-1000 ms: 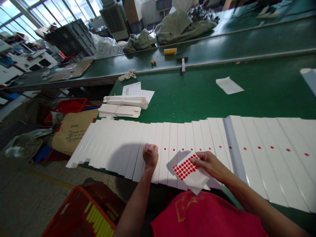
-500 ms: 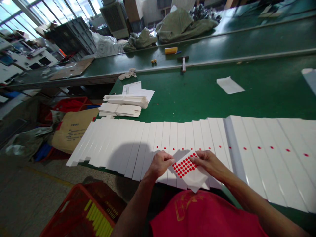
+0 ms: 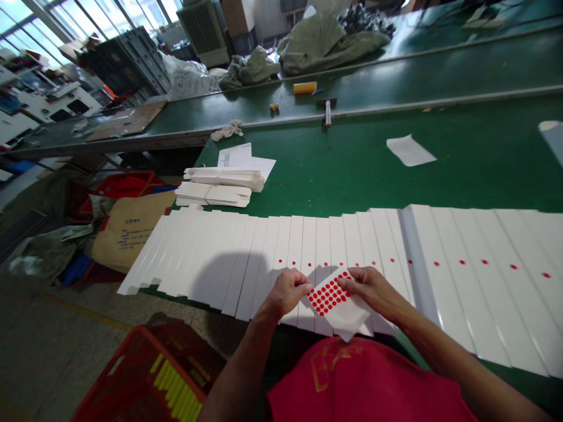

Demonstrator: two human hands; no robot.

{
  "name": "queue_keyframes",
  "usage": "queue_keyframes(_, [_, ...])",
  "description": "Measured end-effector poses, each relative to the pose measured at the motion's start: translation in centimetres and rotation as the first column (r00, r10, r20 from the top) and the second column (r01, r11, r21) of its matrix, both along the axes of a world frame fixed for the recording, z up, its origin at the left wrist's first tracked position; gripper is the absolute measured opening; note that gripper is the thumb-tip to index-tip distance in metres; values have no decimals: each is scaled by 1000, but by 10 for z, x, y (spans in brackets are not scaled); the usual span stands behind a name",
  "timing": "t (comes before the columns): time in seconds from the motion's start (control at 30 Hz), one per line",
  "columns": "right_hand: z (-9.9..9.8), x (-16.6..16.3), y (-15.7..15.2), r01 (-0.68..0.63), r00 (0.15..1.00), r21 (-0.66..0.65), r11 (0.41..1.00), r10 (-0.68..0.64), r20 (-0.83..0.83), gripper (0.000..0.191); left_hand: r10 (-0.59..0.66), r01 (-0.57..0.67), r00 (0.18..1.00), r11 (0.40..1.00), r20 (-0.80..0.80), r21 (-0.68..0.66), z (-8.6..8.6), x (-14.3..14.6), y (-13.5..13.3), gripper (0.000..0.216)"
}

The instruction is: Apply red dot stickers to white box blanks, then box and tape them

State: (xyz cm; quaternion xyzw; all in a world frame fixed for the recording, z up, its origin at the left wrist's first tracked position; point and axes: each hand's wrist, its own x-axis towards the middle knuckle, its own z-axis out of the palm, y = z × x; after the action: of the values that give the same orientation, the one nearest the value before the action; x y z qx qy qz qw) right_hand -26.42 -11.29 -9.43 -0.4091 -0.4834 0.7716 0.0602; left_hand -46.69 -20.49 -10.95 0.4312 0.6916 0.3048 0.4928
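My right hand (image 3: 367, 287) grips a sheet of red dot stickers (image 3: 329, 298) by its upper right corner, thumb on top. At the sheet's left edge my left hand (image 3: 288, 291) has thumb and forefinger pinched together by a dot; whether a single sticker is between them is too small to tell. Under both hands spreads a row of overlapping white flat boxes (image 3: 259, 252). From the middle of the row to the right, each box carries one red dot (image 3: 309, 265); the boxes on the left are plain white.
Bundled white flat boxes (image 3: 213, 194) and papers lie beyond the row. Farther back are a loose white sheet (image 3: 410, 150), a squeegee-like tool (image 3: 328, 111) and a yellow roll (image 3: 305, 88). Below left stands a red crate (image 3: 132, 375) with yellow pieces; a brown sack (image 3: 132, 231) lies behind it.
Almost nothing differs. Both hands stay at the sticker sheet in the same pose, and the view has shifted very slightly.
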Motion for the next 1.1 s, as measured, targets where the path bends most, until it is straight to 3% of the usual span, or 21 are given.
queue_keyframes(0.2, [0, -2, 0, -6, 1000, 6, 1000, 5, 23, 41, 105, -105, 994, 994, -9, 8, -3, -17, -2, 18])
queue_keyframes(0.37, [0, -5, 1, 4, 999, 12, 1000, -5, 40, 41, 331, -344, 892, 939, -307, 12, -23, -66, -3, 20])
queue_keyframes(0.5, [-1, -8, 1, -21, 1000, -44, 999, 21, -4, 36, 397, -451, 787, 893, -472, -1, -43, -95, -1, 17])
queue_keyframes(0.77, [-5, -13, 4, -35, 999, -50, 998, 34, -16, 32, 344, -417, 694, 908, -633, 36, -62, -95, 2, 13])
queue_keyframes(1.0, [-4, -19, 4, -52, 999, -46, 998, 52, -9, 35, 315, -371, 597, 924, -738, 94, -62, -81, -2, 11])
queue_keyframes(1.1, [-2, -22, 4, -59, 998, -30, 998, 59, -9, 37, 297, -312, 516, 939, -803, 147, -59, -72, -6, 9])
